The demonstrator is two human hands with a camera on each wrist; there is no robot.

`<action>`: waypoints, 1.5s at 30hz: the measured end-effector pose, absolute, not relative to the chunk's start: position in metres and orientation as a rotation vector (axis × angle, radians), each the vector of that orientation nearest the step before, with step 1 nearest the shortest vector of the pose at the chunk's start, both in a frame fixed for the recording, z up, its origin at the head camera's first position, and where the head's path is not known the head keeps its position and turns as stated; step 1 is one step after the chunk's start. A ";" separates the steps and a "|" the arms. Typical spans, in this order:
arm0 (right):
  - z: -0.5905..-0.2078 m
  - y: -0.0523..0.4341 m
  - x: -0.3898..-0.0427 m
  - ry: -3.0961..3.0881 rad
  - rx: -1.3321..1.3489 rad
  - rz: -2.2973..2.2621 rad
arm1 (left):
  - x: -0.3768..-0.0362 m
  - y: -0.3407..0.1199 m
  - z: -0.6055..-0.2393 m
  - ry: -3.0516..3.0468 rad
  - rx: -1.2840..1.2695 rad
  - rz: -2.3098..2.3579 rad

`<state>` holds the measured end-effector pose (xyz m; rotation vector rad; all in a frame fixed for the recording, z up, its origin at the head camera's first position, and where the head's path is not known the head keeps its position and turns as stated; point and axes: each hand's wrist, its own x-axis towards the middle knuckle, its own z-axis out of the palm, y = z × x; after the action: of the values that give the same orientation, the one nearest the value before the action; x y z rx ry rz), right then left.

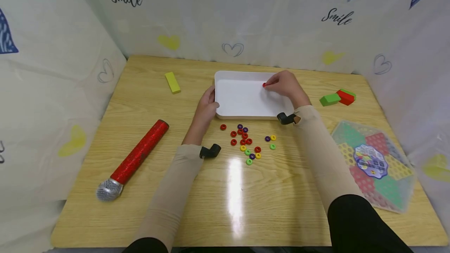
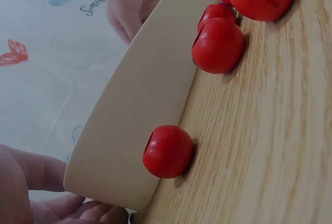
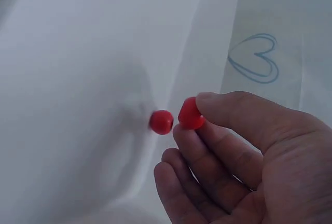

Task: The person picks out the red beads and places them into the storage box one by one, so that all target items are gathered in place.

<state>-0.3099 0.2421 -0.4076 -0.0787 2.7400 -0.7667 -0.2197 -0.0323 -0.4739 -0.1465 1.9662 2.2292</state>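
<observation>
Pinching: the right hand (image 1: pixel 286 85) held a smooth red bead (image 3: pixel 190 114) between thumb and forefinger, over the white tray (image 1: pixel 242 100).
Left hand (image 1: pixel 206 106): fingers curled round the tray's rounded left edge.
Beads (image 1: pixel 247 141): glossy rings, red, yellow, green, purple, scattered just before the tray.
Surface: pale wood-grain table (image 1: pixel 147 190), shiny, walled by heart-printed cloth.
Right wrist view: showed a second red bead (image 3: pixel 162 122) just beside the pinched one.

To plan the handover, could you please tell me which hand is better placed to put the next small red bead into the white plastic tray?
The right hand: it pinches a small red bead above the white plastic tray, while the left hand holds the tray's edge.
</observation>
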 end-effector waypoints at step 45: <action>-0.379 0.227 -0.241 2.803 -0.412 -0.793 | -0.221 -0.031 -0.474 1.974 -0.141 2.226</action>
<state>-0.2411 0.2266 -0.3792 -0.4124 2.8027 -0.7935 -0.2211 -0.0309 -0.4744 -0.1413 1.9739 2.2260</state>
